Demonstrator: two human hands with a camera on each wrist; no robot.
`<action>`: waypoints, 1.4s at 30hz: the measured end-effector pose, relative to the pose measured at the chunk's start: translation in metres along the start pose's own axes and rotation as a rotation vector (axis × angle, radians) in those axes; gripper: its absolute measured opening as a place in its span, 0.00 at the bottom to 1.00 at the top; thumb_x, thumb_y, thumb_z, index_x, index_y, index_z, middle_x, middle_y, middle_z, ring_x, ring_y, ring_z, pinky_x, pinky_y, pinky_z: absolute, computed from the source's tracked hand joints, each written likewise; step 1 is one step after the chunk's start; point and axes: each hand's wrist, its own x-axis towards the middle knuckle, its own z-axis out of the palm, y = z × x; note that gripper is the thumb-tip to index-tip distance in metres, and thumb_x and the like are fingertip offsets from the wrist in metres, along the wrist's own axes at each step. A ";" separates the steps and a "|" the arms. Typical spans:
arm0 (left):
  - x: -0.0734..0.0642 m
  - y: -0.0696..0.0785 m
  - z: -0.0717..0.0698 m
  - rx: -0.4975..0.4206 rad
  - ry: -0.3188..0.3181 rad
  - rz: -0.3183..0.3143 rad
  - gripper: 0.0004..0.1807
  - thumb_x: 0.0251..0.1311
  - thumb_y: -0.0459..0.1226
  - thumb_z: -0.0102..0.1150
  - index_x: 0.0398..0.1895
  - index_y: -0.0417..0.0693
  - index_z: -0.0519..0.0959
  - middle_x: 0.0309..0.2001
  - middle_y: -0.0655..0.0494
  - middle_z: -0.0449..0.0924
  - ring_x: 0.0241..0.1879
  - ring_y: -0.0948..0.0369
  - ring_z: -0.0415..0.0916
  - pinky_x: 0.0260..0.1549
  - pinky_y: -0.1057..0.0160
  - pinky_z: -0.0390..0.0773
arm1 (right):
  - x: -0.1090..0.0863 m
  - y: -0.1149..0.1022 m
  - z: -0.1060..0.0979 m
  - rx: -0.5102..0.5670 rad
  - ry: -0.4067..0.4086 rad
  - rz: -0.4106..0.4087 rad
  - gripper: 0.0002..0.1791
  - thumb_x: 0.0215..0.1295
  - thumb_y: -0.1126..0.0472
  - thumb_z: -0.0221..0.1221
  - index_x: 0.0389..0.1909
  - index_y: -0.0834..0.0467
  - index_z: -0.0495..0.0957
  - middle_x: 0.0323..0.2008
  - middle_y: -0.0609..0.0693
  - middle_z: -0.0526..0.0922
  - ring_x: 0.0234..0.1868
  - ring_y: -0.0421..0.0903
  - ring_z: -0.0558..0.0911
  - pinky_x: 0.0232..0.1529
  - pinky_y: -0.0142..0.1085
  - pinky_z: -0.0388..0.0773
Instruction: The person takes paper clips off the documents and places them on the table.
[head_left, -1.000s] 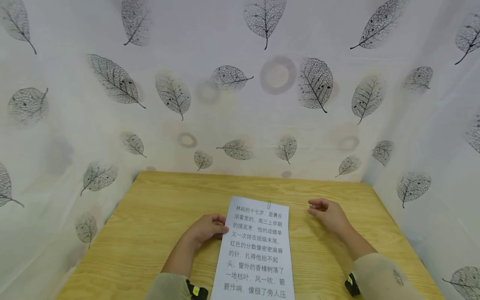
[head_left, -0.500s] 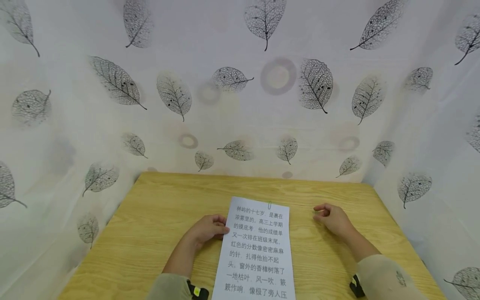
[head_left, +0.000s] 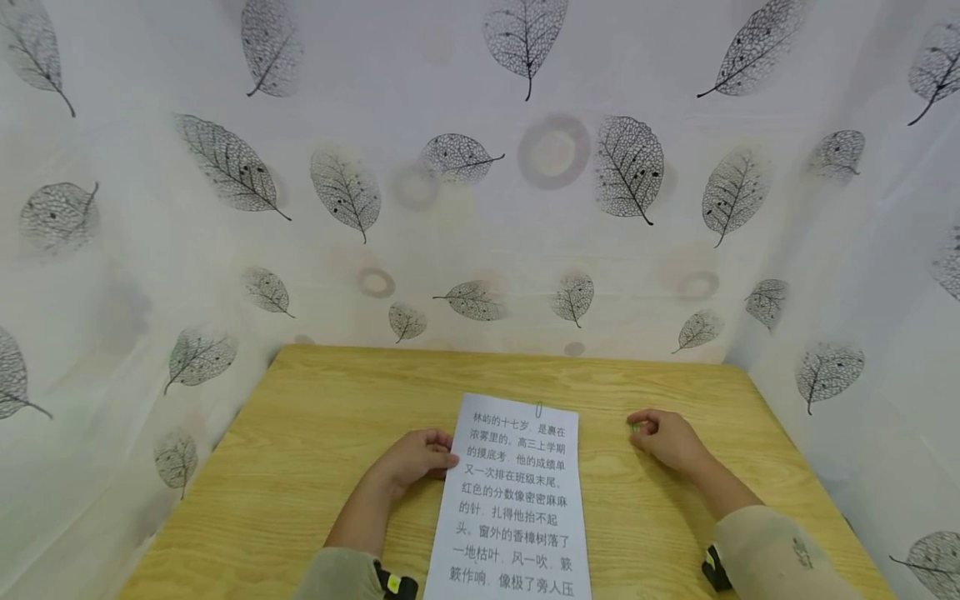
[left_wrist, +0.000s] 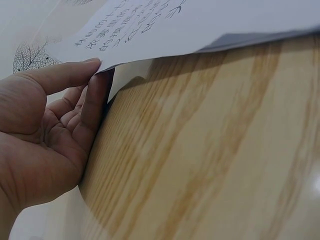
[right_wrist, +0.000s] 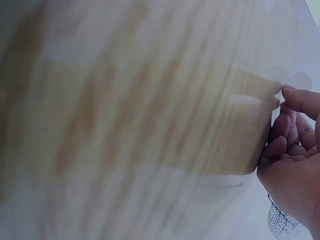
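- Okay, left grip (head_left: 415, 458) pinching printed sheet (head_left: 517, 500) by its left edge.
- Sheet midway between tabletop (head_left: 337, 383) side edges, clip (head_left: 538, 409) at far end.
- Right grip (head_left: 666, 437) toward right edge; can't tell if holding anything.

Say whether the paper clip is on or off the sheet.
On. In the head view, the paper clip crosses the top edge of the sheet.

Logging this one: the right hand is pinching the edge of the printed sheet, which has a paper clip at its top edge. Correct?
Wrong hand: the left hand pinches the printed sheet, as the left wrist view shows. The paper clip is at its top edge.
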 end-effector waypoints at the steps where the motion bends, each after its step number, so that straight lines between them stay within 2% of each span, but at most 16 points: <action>1: 0.000 0.000 0.000 0.005 0.001 0.002 0.14 0.67 0.30 0.70 0.53 0.36 0.81 0.42 0.48 0.86 0.40 0.58 0.84 0.46 0.61 0.86 | 0.000 0.000 0.000 0.006 -0.008 -0.002 0.22 0.73 0.61 0.67 0.64 0.67 0.81 0.35 0.49 0.82 0.31 0.42 0.74 0.31 0.32 0.70; 13: 0.000 0.000 -0.001 -0.009 -0.012 -0.007 0.14 0.67 0.30 0.70 0.53 0.36 0.81 0.43 0.48 0.86 0.41 0.58 0.85 0.46 0.62 0.86 | -0.001 -0.001 0.000 -0.003 -0.017 -0.011 0.23 0.73 0.62 0.66 0.65 0.67 0.80 0.35 0.49 0.83 0.32 0.43 0.75 0.32 0.33 0.70; 25: -0.001 0.001 0.000 -0.004 -0.004 0.003 0.14 0.67 0.30 0.70 0.53 0.36 0.81 0.42 0.48 0.86 0.41 0.58 0.84 0.47 0.61 0.86 | -0.003 -0.006 -0.001 -0.002 -0.024 0.015 0.24 0.74 0.62 0.66 0.67 0.66 0.78 0.35 0.48 0.81 0.30 0.42 0.73 0.31 0.33 0.69; 34: -0.001 0.001 0.000 -0.002 -0.002 0.007 0.15 0.67 0.30 0.70 0.53 0.35 0.81 0.42 0.49 0.86 0.40 0.58 0.84 0.46 0.61 0.86 | -0.006 -0.008 -0.002 0.009 -0.038 0.006 0.28 0.74 0.62 0.66 0.71 0.68 0.76 0.34 0.48 0.80 0.28 0.41 0.70 0.28 0.33 0.67; 42: -0.002 0.002 0.000 -0.012 -0.005 -0.002 0.15 0.67 0.30 0.70 0.53 0.35 0.81 0.42 0.48 0.86 0.41 0.58 0.84 0.47 0.61 0.86 | -0.007 -0.011 -0.004 0.014 -0.043 0.004 0.33 0.73 0.63 0.66 0.75 0.67 0.70 0.38 0.53 0.84 0.29 0.43 0.74 0.29 0.33 0.71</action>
